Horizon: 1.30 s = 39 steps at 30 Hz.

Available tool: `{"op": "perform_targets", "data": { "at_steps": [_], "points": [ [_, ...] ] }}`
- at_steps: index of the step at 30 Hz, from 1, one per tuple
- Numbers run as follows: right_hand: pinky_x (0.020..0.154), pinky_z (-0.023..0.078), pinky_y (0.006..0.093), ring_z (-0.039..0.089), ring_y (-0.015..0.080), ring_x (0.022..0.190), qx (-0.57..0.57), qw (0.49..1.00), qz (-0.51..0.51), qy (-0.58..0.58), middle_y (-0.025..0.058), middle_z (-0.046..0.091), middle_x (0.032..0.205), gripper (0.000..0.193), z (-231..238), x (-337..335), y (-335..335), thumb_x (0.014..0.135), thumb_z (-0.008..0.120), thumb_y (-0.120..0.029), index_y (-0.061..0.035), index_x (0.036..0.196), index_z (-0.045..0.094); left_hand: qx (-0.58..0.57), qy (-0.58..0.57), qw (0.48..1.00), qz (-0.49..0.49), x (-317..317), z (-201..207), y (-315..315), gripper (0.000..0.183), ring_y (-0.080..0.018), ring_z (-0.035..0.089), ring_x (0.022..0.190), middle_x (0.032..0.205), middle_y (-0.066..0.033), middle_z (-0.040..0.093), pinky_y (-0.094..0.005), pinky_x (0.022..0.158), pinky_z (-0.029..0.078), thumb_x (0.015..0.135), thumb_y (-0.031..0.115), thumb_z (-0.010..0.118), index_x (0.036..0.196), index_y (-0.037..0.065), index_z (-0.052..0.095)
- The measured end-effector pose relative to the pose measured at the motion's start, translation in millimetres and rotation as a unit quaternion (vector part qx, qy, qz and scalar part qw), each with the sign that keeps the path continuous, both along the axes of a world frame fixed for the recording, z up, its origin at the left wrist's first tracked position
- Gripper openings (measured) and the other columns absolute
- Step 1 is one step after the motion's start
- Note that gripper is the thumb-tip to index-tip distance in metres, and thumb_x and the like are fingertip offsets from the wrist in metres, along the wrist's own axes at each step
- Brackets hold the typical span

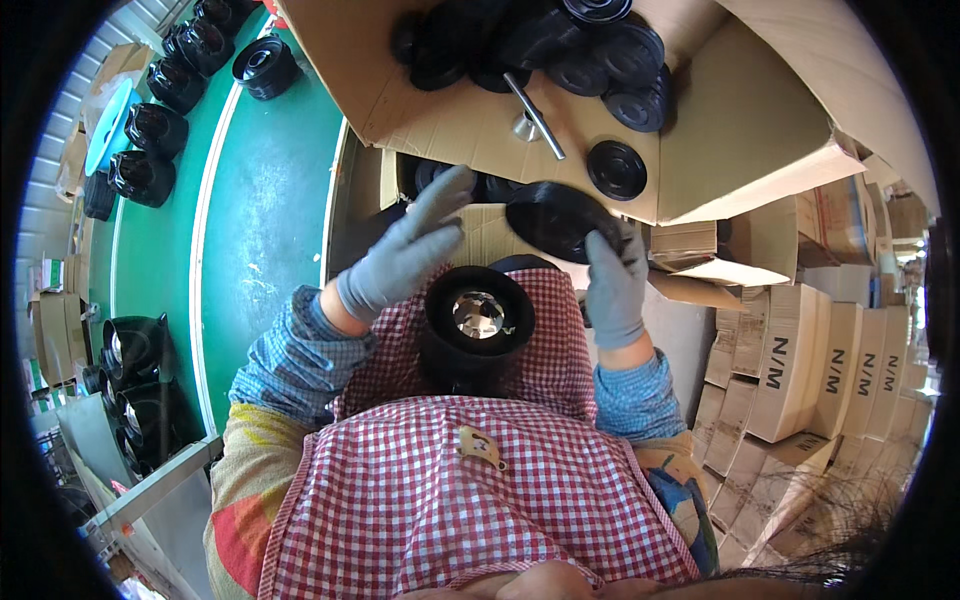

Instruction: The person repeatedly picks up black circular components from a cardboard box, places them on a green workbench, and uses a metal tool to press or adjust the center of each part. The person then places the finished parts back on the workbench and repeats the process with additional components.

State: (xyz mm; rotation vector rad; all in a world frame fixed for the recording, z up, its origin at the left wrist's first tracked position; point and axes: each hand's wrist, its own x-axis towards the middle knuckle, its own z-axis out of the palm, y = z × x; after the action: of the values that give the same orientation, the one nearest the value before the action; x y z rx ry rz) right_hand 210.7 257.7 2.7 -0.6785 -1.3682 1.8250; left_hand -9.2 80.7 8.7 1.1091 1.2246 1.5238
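Observation:
Gloved in grey, my right hand point(615, 285) grips the edge of a round black plastic cover point(560, 220), which is tilted above my lap. My left hand point(412, 245) is raised on the other side, fingers stretched out, with nothing in it and apart from the cover. Between my arms a black cylindrical housing point(436, 345) rests on my lap, its open end facing up. A shiny, mirror-like faceted piece point(478, 314) shows in its middle. Red-checked cloth of my apron point(450, 500) lies under the housing.
Ahead, an open cardboard box point(740, 130) holds several black round covers point(616, 170) and a metal rod-like tool point(535, 115). At left runs a green conveyor belt point(265, 220) with black housings point(155, 130) along it. Stacked cartons point(790, 360) stand at right.

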Motion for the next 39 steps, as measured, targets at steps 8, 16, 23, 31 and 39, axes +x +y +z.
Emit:
{"op": "perform_targets", "data": {
  "at_steps": [8, 16, 23, 31, 39],
  "points": [
    [0.11, 0.045, 0.0392, 0.062, 0.0236, 0.122, 0.004, 0.967, 0.246, 0.063, 0.0155, 0.063, 0.134, 0.041, -7.3, -3.9, -50.5, 0.095, 0.069, -0.021, -0.001, 0.129, 0.058, -0.054, -0.074, 0.994, -0.051, 14.7, -3.7, -24.1, 0.06, -0.0282, 0.054, 0.131, 0.139, -0.0175, 0.057, -0.0428, 0.114, 0.037, 0.11, 0.044, 0.036, 0.145, -0.004, 0.044],
    [0.12, 0.028, 0.0501, 0.064, 0.0318, 0.118, 0.269, 0.929, 0.254, 0.007, 0.0154, 0.073, 0.116, 0.036, -19.4, -7.1, -44.4, 0.099, 0.059, -0.038, -0.0051, 0.092, 0.074, 0.103, 0.104, 0.989, -0.014, 20.2, -38.1, -22.8, 0.041, -0.0363, 0.063, 0.118, 0.118, -0.0217, 0.068, -0.044, 0.109, 0.044, 0.108, 0.025, 0.042, 0.106, -0.005, 0.071],
    [0.121, 0.026, 0.0505, 0.065, 0.0298, 0.114, 0.331, 0.909, 0.255, 0.006, 0.014, 0.074, 0.109, 0.004, -28.0, -10.3, -43.1, 0.083, 0.069, -0.008, -0.0074, 0.079, 0.071, 0.153, 0.114, 0.982, -0.014, 22.8, -43.9, -22.9, 0.034, -0.0376, 0.063, 0.116, 0.118, -0.0219, 0.069, -0.0461, 0.106, 0.045, 0.102, 0.018, 0.05, 0.099, -0.006, 0.073],
    [0.117, 0.033, 0.049, 0.062, 0.0321, 0.119, 0.309, 0.908, 0.282, -0.018, 0.0162, 0.07, 0.118, 0.012, -23.6, -8.7, -43.5, 0.091, 0.066, -0.014, -0.0055, 0.09, 0.074, 0.137, 0.162, 0.977, -0.036, 18.0, -47.8, -25.5, 0.031, -0.0399, 0.059, 0.123, 0.123, -0.0237, 0.066, -0.0468, 0.108, 0.043, 0.102, 0.018, 0.05, 0.104, -0.005, 0.071],
    [0.121, 0.027, 0.0461, 0.038, 0.0358, 0.145, 0.129, 0.956, 0.261, -0.041, 0.0197, 0.045, 0.154, 0.055, -21.3, -6.1, -59.0, 0.11, 0.034, -0.039, -0.0029, 0.147, 0.05, 0.039, 0.396, 0.916, -0.05, 40.2, 15.7, -42.4, 0.089, -0.0469, 0.022, 0.151, 0.16, -0.0257, 0.032, -0.0597, 0.121, 0.01, 0.097, 0.069, 0.039, 0.156, 0.003, 0.034]
  ]
}}
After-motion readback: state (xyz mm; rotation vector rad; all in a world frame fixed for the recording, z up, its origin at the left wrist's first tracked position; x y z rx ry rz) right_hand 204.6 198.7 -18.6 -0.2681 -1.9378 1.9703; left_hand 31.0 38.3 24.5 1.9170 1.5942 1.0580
